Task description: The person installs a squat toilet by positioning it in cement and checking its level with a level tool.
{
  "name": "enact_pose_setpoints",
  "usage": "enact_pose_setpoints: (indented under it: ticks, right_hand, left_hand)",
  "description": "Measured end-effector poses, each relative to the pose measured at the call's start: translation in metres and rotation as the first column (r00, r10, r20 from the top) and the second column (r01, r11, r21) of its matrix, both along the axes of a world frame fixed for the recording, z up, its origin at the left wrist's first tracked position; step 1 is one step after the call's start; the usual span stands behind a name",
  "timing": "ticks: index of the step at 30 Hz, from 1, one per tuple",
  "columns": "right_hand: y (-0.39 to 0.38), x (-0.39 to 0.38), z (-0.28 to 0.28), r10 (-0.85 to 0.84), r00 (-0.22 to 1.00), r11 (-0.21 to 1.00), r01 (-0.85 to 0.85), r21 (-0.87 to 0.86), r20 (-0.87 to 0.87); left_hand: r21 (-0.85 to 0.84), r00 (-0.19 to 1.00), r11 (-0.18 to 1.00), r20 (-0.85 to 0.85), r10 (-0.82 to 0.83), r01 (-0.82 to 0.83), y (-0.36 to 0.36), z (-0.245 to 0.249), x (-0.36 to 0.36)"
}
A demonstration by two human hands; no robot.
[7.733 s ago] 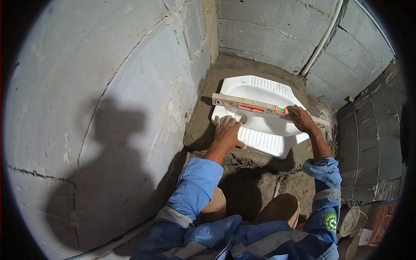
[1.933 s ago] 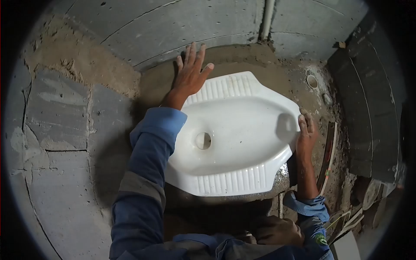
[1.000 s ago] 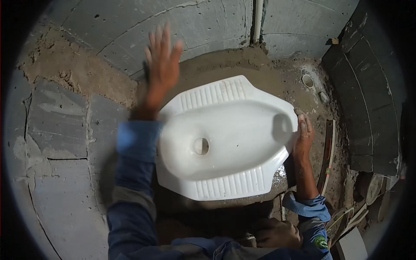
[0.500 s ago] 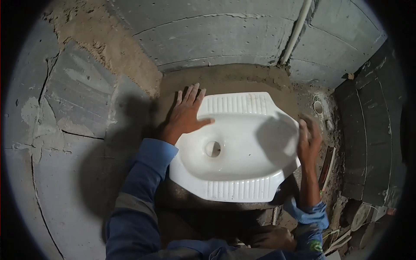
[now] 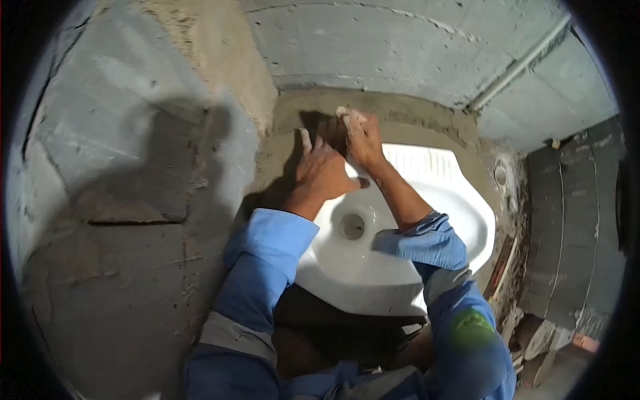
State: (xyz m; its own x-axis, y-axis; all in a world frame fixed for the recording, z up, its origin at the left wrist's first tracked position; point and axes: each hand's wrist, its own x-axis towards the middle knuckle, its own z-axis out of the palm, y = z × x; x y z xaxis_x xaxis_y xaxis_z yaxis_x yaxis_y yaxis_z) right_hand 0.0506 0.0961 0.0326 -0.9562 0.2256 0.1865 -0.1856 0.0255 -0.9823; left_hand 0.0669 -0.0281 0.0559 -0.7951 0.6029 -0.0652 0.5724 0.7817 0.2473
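A white ceramic squat toilet pan with ribbed foot rests and a round drain hole sits on a bed of wet grey mortar. My left hand rests on the pan's back left corner, fingers spread and thumb over the rim. Just beside it, my right hand is closed at the pan's back edge, above the mortar. A small pale end shows at the top of that fist; whether it is a fingertip or a held thing I cannot make out. My right forearm crosses the bowl and hides part of it.
Grey block walls stand behind and to the right, with a pale pipe in the back corner. An open pipe end sticks up right of the pan. A reddish level-like bar and debris lie along the right wall.
My right hand has left the pan's right end and crossed over to the back left, next to my left hand, closing. The left hand stays at the corner. The view has shifted and tilted.
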Motion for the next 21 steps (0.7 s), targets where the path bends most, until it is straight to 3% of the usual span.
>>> enact_pose_setpoints:
  ticks: [4,6,8,10,11,12,13,14,15,16,17,19,20,21]
  right_hand:
    - [0.010,-0.011,0.009,0.120,0.993,0.990,-0.118,-0.073,0.011]
    - [0.013,-0.013,0.035,0.000,1.000,0.999,-0.001,-0.039,-0.016]
    - [0.020,-0.004,0.115,0.059,0.977,0.998,-0.050,0.046,-0.203]
    - [0.022,0.015,0.177,0.180,0.836,0.965,-0.252,-0.072,-0.518]
    - [0.020,0.002,0.138,-0.124,0.584,0.956,0.287,0.062,-0.802]
    - [0.018,-0.008,0.096,-0.070,0.584,0.756,0.560,0.338,-0.809]
    - [0.016,-0.011,0.055,-0.016,0.606,0.410,0.729,0.548,-0.795]
    - [0.004,0.002,0.009,-0.103,0.826,0.760,0.425,0.492,-0.555]
    - [-0.007,0.002,-0.010,-0.024,0.957,0.969,0.094,0.230,-0.289]
    - [-0.008,-0.012,0.003,0.058,0.997,0.984,-0.048,0.171,-0.054]
    - [-0.001,0.003,0.004,0.123,0.964,0.986,-0.145,0.080,0.236]
    - [-0.005,0.002,0.000,-0.029,1.000,1.000,0.029,-0.011,-0.006]
    - [-0.005,0.003,0.019,-0.048,0.995,0.997,0.054,0.058,-0.093]
    - [-0.001,0.005,0.034,0.011,0.998,1.000,-0.010,0.013,-0.057]
  left_hand:
    - [0.004,1.000,1.000,0.006,-0.006,0.006,-0.002,0.003,-0.007]
    - [-0.032,1.000,0.999,0.022,0.005,-0.005,-0.003,0.006,-0.002]
    - [-0.018,0.997,1.000,0.077,-0.005,0.006,-0.003,0.006,-0.005]
    - [-0.006,0.998,1.000,0.067,-0.006,0.007,-0.003,0.000,-0.005]
    - [0.017,0.999,1.000,0.039,-0.001,0.000,-0.004,-0.003,-0.006]
    - [0.026,0.999,1.000,0.039,-0.003,0.002,-0.004,-0.005,-0.007]
    - [0.024,0.999,1.000,0.050,-0.003,0.002,-0.004,-0.004,-0.004]
    - [-0.004,0.997,1.000,0.070,-0.018,0.018,-0.003,0.000,0.000]
    - [-0.025,0.998,1.000,0.058,-0.017,0.018,-0.002,0.010,-0.005]
    - [0.078,0.999,0.996,-0.016,0.043,-0.042,-0.003,-0.004,-0.004]
    - [0.076,1.000,0.997,0.013,0.022,-0.023,-0.008,-0.006,0.011]
    - [0.056,1.000,0.998,-0.008,0.006,-0.006,-0.004,0.004,-0.002]
    - [0.073,0.999,0.997,-0.032,0.019,-0.017,-0.004,0.003,0.000]
    - [0.066,1.000,0.998,-0.018,-0.002,0.003,-0.007,-0.002,0.005]
